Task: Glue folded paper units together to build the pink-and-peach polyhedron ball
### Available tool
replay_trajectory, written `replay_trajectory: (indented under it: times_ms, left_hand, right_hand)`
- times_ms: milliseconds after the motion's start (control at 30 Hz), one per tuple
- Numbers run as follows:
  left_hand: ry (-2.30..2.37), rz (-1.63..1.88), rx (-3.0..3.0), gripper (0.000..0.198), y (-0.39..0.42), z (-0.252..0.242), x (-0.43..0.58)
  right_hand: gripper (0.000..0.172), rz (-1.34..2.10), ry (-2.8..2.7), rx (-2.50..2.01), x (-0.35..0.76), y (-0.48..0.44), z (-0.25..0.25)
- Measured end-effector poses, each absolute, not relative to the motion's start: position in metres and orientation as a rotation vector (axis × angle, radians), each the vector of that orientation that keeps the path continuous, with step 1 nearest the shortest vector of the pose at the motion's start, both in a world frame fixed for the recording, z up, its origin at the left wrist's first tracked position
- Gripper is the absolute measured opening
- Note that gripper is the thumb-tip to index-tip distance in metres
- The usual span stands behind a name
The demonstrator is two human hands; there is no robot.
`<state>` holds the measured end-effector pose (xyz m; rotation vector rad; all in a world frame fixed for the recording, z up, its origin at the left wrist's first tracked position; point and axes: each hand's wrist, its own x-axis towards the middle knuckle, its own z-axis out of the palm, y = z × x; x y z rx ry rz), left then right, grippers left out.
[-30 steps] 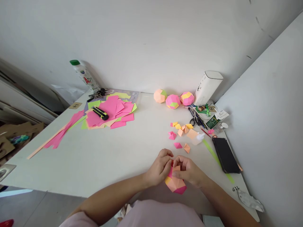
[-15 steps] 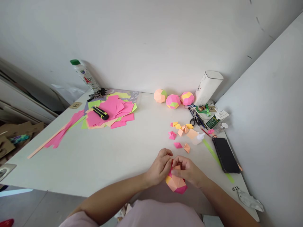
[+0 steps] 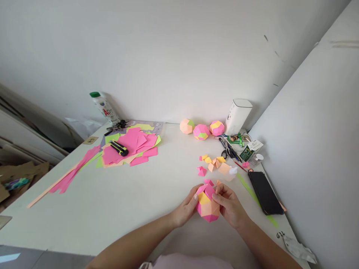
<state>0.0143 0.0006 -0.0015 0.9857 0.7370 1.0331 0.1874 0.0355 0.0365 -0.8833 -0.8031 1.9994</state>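
Both my hands hold a partly built paper ball (image 3: pixel 208 204) of pink, orange and yellow facets just above the white table (image 3: pixel 117 198). My left hand (image 3: pixel 186 207) cups its left side with fingers curled. My right hand (image 3: pixel 231 204) grips its right side, thumb and fingers pressed on the top pink facet. Small folded paper pieces (image 3: pixel 214 163) in pink, orange and yellow lie just beyond the hands.
Three finished paper balls (image 3: pixel 201 129) sit at the back by a white box (image 3: pixel 237 116). A black phone (image 3: pixel 265 192) lies at right, scissors and pens (image 3: pixel 228 149) behind it. A pile of coloured sheets (image 3: pixel 131 145) with a black-and-yellow knife, keys and a bottle (image 3: pixel 102 104) are at left.
The ball has been turned and lifted so its facets face me; the hands now sit on its sides instead of over its top. The camera view has tilted slightly.
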Motion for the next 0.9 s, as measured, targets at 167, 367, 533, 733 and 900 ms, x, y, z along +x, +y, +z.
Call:
replay_trajectory:
  times_ms: [167, 367, 533, 733, 900]
  left_hand:
    - [0.587, 0.953, 0.828, 0.06, 0.0003, -0.0056, 0.0192]
    - [0.825, 1.026, 0.874, 0.058, 0.0043, -0.0033, 0.0145]
    - [0.917, 1.017, 0.961, 0.056, 0.0064, 0.0017, 0.0123]
    - [0.946, 1.007, 1.008, 0.056, 0.0067, 0.0038, 0.012]
    - [0.98, 1.005, 1.046, 0.057, 0.0067, 0.0042, 0.0107]
  right_hand:
    - [0.025, 2.027, -0.847, -0.874, 0.1864, 0.0344, 0.0351]
    - [0.025, 1.999, -1.01, -0.918, 0.1872, 0.0341, 0.0334]
    - [0.022, 1.926, -1.102, -0.94, 0.1862, 0.0324, 0.03]
    - [0.023, 1.854, -1.128, -1.036, 0.1829, 0.0316, 0.0343]
    - [0.019, 1.782, -1.247, -1.076, 0.1845, 0.0316, 0.0347]
